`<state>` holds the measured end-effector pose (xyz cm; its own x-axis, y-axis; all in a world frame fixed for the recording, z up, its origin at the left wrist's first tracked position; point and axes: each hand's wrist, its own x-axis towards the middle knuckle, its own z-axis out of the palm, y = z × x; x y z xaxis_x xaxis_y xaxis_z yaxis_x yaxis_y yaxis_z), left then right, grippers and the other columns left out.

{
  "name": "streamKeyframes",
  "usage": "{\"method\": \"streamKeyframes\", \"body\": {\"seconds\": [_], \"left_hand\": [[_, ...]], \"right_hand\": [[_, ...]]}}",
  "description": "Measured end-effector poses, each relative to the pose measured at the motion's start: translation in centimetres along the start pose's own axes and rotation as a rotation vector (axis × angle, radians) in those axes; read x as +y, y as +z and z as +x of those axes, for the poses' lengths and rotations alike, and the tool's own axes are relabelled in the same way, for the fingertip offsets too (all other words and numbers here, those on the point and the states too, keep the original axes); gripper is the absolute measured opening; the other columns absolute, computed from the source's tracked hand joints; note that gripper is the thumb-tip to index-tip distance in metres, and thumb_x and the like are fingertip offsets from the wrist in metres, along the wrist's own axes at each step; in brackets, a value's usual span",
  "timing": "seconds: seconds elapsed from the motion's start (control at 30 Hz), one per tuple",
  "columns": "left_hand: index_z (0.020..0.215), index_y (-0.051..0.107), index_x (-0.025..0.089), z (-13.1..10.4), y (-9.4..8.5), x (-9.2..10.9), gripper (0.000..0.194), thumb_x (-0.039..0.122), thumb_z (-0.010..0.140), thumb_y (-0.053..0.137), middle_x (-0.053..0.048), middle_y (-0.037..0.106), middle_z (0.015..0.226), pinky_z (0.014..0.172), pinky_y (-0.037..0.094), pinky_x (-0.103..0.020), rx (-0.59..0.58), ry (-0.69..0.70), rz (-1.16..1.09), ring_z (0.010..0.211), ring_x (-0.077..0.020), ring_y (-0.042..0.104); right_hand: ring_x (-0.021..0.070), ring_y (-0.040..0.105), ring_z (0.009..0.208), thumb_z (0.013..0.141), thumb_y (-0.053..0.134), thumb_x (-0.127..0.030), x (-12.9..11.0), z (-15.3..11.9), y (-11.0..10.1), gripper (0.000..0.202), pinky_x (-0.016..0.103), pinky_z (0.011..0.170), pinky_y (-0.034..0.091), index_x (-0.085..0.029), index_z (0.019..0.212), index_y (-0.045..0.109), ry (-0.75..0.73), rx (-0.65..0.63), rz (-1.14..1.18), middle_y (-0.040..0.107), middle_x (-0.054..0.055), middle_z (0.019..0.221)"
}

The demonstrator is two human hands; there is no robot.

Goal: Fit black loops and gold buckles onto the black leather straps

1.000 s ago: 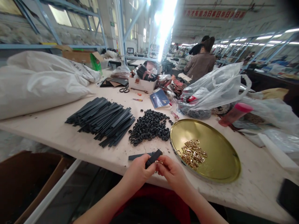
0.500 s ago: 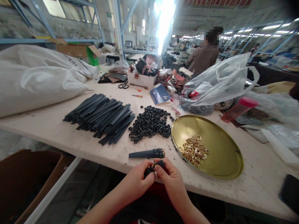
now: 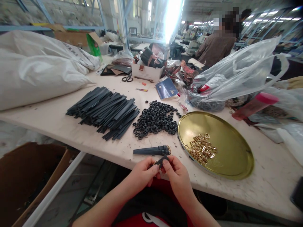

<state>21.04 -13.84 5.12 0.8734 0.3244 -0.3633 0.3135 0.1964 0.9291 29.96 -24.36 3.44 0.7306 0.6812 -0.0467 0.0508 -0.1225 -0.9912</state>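
A dark strap (image 3: 163, 160) is above the table's (image 3: 267, 189) near edge, pinched in both the left hand (image 3: 145, 170) and the right hand (image 3: 175, 168); fingers hide much of it, and the gold metal (image 3: 155, 162) at its left end is hard to make out. Just beyond lie buckled straps (image 3: 148, 151), partly covered a second ago, now showing nearly whole. At right, the frame cuts off a black object (image 3: 297, 192).

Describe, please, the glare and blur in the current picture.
In the head view, the light strip burns out white; there too, the gold tray has a soft sheen, the held strap lacks clear detail, and a background person is partly pixelated.
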Motion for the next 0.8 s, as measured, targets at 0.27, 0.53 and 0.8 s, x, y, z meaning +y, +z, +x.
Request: {"method": "streamKeyframes", "body": {"seconds": [0.27,0.53,0.8], "left_hand": [[0.076,0.051,0.015,0.1,0.0,-0.3,0.023,0.037,0.078,0.045,0.004,0.055,0.058,0.037,0.026,-0.017,0.025,0.002,0.046,0.036,-0.0037,0.036],[0.077,0.05,0.015,-0.2,0.2,-0.4,0.022,0.036,0.079,0.045,0.003,0.057,0.059,0.038,0.028,-0.016,0.061,-0.002,0.088,0.037,-0.0039,0.038],[0.067,0.048,0.017,-0.9,0.4,-0.4,0.022,0.035,0.079,0.044,0.005,0.049,0.052,0.04,0.031,-0.018,0.093,0.036,0.226,0.041,-0.0074,0.042]], "right_hand": [[0.0142,0.053,0.058,0.084,0.044,-0.037,0.0,0.1,-0.1,0.022,0.025,0.055,0.042,-0.019,0.076,0.053,-0.033,0.043,-0.161,0.057,0.0,0.062],[0.0142,0.054,0.055,0.085,0.042,-0.036,-0.2,0.0,0.0,0.022,0.025,0.054,0.043,-0.019,0.077,0.052,-0.038,0.061,-0.154,0.057,-0.001,0.059],[0.0165,0.055,0.069,0.079,0.052,-0.025,0.5,-1.1,-0.8,0.006,0.028,0.064,0.043,-0.02,0.08,0.055,-0.318,0.006,-0.327,0.059,0.001,0.073]]}}
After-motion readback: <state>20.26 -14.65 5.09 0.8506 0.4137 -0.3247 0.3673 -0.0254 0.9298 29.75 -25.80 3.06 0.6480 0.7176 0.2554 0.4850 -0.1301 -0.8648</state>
